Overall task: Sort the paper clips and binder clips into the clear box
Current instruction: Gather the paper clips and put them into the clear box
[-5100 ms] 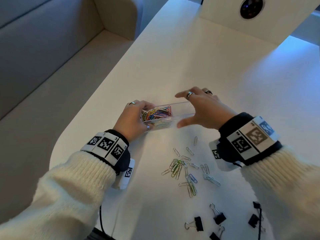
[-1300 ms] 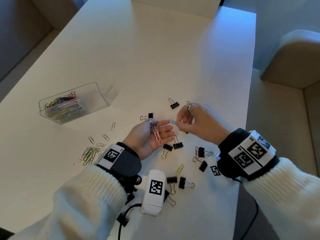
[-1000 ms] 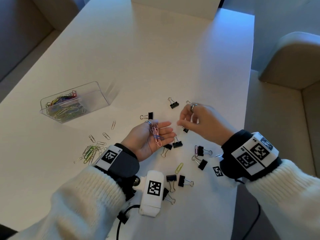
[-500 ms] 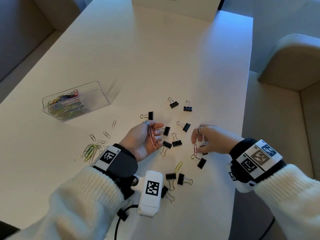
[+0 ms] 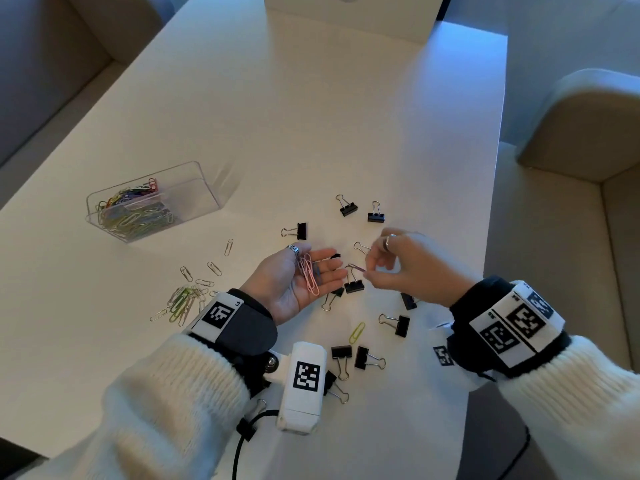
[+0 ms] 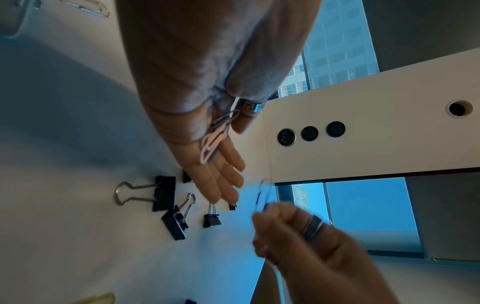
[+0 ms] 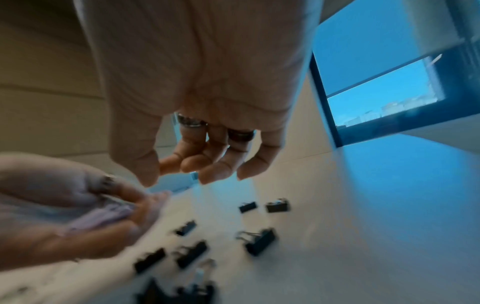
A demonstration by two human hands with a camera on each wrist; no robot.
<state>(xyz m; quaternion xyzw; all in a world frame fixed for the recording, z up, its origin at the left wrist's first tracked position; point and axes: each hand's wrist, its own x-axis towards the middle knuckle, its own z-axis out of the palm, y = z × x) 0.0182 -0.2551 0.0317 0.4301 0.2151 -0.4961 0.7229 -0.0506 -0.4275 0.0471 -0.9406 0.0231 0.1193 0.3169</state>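
Observation:
My left hand point(image 5: 304, 277) lies palm up above the table with its fingers straight. Pink paper clips point(image 5: 309, 275) rest across it, their upper ends by the thumb, as the left wrist view shows point(image 6: 213, 142). My right hand point(image 5: 372, 266) hovers just right of that palm and pinches a purple paper clip point(image 5: 356, 267) between thumb and forefinger. The clear box point(image 5: 204, 188) stands at the left, one part full of coloured paper clips point(image 5: 130, 211). Black binder clips point(image 5: 348, 207) lie scattered under and around both hands.
A heap of loose paper clips point(image 5: 183, 299) lies left of my left wrist and a yellow paper clip point(image 5: 357, 332) between my wrists. The table's right edge point(image 5: 485, 271) runs close to my right hand. A white block point(image 5: 349, 12) stands at the far end.
My right hand dropped to the table beside a binder clip, took a purple paper clip, and has risen leftward toward my left palm. The left hand stayed put with the pink clips.

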